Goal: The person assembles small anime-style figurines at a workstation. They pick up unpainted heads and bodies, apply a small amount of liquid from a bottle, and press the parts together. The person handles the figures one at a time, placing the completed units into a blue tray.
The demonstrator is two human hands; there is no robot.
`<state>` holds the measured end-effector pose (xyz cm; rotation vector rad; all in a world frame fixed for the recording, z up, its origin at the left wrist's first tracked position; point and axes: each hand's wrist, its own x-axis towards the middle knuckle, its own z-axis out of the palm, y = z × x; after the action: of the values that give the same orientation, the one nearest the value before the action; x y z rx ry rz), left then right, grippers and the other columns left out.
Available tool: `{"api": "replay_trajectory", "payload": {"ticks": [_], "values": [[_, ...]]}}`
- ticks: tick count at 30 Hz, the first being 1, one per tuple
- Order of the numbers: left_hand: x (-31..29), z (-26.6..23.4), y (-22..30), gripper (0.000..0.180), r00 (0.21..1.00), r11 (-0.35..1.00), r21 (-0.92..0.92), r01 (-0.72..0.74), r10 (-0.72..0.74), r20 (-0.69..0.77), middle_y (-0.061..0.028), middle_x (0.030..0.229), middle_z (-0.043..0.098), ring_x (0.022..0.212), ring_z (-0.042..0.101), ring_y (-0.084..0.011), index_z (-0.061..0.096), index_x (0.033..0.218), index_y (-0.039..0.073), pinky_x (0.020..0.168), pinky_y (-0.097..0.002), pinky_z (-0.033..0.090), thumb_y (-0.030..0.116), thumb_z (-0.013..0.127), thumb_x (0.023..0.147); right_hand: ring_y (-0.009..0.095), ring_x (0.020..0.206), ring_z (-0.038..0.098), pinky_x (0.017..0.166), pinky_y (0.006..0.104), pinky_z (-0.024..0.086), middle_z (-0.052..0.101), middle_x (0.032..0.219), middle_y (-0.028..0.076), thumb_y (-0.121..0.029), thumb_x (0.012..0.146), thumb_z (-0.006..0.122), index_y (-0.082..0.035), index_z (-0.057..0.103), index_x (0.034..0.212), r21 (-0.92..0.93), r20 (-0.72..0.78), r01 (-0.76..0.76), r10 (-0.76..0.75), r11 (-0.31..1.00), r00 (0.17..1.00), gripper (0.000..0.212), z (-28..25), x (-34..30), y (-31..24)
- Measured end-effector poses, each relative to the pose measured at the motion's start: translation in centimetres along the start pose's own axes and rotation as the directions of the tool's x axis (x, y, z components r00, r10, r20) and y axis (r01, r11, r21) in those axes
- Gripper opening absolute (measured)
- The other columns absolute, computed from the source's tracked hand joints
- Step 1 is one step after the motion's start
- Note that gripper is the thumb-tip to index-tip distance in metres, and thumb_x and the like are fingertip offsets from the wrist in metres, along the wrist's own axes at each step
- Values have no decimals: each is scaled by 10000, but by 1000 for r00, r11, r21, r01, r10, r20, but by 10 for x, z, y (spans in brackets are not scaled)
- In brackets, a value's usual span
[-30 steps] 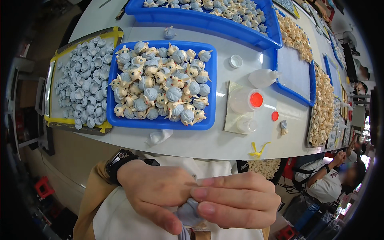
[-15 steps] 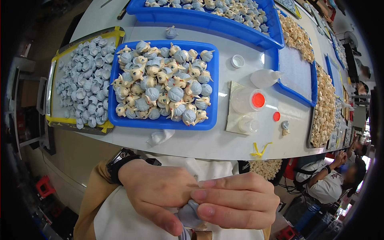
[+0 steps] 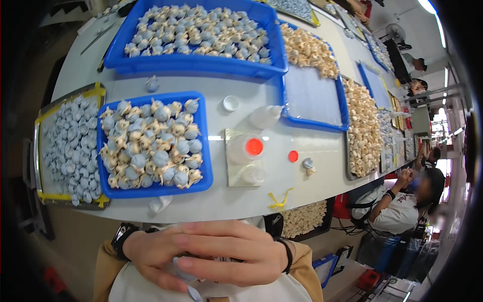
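Close to my body, my left hand [image 3: 155, 252] and my right hand [image 3: 234, 254] are closed together around a small doll head [image 3: 185, 272] with blue-grey hair. My left thumb lies along its near side. The fingers of my right hand reach across it from the right and overlap my left hand. Most of the head is hidden between them. Beyond my hands stands a blue tray [image 3: 207, 173] piled with doll heads that have cream faces and blue-grey hair. Left of it, a yellow-edged tray [image 3: 48, 195] holds loose blue-grey hair shells.
A larger blue bin [image 3: 196, 65] of doll heads stands at the back. Right of the near tray are a jar with a red opening [image 3: 246, 147], a squeeze bottle [image 3: 265, 117], a round cap [image 3: 231, 103] and a single doll head [image 3: 309, 166]. A person [image 3: 397, 211] sits at the right.
My view has swung to the right, so the table and trays appear farther left. Both hands stay together on the doll head, with my right fingers now farther over my left hand.
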<state>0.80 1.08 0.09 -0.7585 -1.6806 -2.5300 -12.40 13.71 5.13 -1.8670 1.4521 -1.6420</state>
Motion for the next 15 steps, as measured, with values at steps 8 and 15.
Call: {"api": "replay_trajectory", "payload": {"ticks": [8,15], "values": [[2,-5,15,404,989,999,39,-1,7,-150,-140,977,519,871,533,-254,423,1113,-38,746,-333,428,150,516,767,332,1004,526,809,371,449,493,1132,248,-124,765,611,31,583,1022,-25,64,-4,6,1000,998,301,-2,-1,0],[-7,7,20,340,960,966,106,237,-216,-179,-129,971,500,839,527,-214,434,1067,-14,659,-296,434,234,502,845,349,955,527,787,409,445,492,1111,229,-240,747,646,24,553,1039,-148,61,58,-49,987,997,405,19,1,3]]}}
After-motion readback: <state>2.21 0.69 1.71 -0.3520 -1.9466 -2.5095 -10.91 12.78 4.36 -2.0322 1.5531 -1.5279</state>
